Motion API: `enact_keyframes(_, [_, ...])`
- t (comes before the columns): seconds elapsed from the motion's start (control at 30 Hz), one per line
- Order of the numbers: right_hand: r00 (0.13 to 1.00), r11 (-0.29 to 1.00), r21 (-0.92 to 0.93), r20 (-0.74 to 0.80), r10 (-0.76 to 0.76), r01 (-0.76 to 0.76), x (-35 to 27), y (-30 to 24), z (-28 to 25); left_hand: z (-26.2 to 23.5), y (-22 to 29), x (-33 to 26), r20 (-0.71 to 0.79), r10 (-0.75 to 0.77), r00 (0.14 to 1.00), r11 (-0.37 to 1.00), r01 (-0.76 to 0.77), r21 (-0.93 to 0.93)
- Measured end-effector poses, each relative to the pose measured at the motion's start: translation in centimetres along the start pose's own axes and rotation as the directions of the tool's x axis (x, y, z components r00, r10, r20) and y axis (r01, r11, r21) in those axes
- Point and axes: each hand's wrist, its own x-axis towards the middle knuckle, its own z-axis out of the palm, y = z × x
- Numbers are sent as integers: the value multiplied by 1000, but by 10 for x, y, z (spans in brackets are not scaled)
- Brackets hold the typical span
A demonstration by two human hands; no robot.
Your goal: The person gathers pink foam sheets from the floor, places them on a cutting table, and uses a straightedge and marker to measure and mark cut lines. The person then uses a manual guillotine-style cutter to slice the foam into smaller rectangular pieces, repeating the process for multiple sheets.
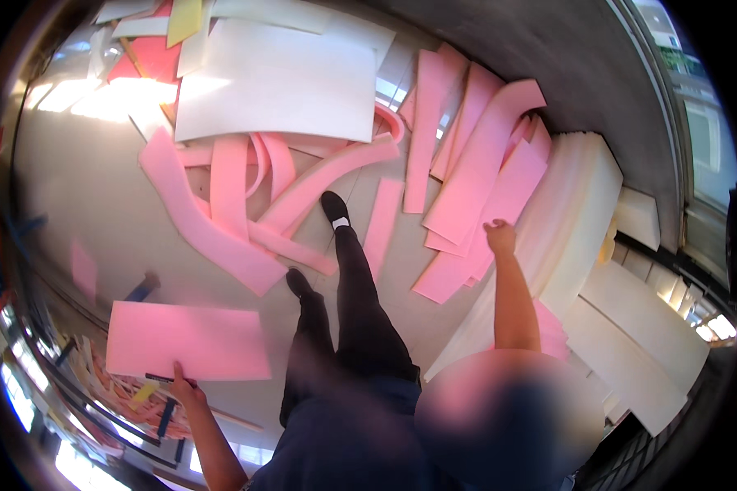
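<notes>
My left hand (pixel 187 390) grips the near edge of a flat pink foam sheet (pixel 190 340), its thumb or a finger lying over the surface. A thin dark stick-like tool (pixel 169 379) lies along that edge by the same fingers; its exact kind is unclear. My right hand (pixel 501 237) is raised, with loosely bent fingers and nothing visible in them. Beyond it, long pink foam strips (pixel 473 188) lean and overlap on the floor.
More pink strips (pixel 233 184) lie tangled ahead of my feet, partly under a large white sheet (pixel 278 82). A thick stack of cream foam sheets (pixel 577 196) stands along the dark wall (pixel 540 49) at right. Scraps (pixel 123 385) are piled at lower left.
</notes>
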Motion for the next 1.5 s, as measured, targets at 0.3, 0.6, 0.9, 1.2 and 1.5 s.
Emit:
enact_keyframes(0.3, [880,958,223,473,54,-179,-196,68,125,28,45,1,105,210,972,974,-217,58])
enact_keyframes(0.6, [857,883,409,515,-15,-231,-316,83,181,21,69,0,212,323,923,943,-332,9])
enact_keyframes(0.9, [877,841,523,460,-139,-141,-317,43,184,-20,78,8,135,371,919,928,-362,-86])
enact_keyframes(1.2, [912,775,623,372,-173,-107,-314,21,150,-37,52,15,200,334,921,934,-295,-203])
enact_keyframes(1.5, [830,931,356,494,-260,80,-339,49,122,-180,-108,85,-15,221,975,974,-222,-41])
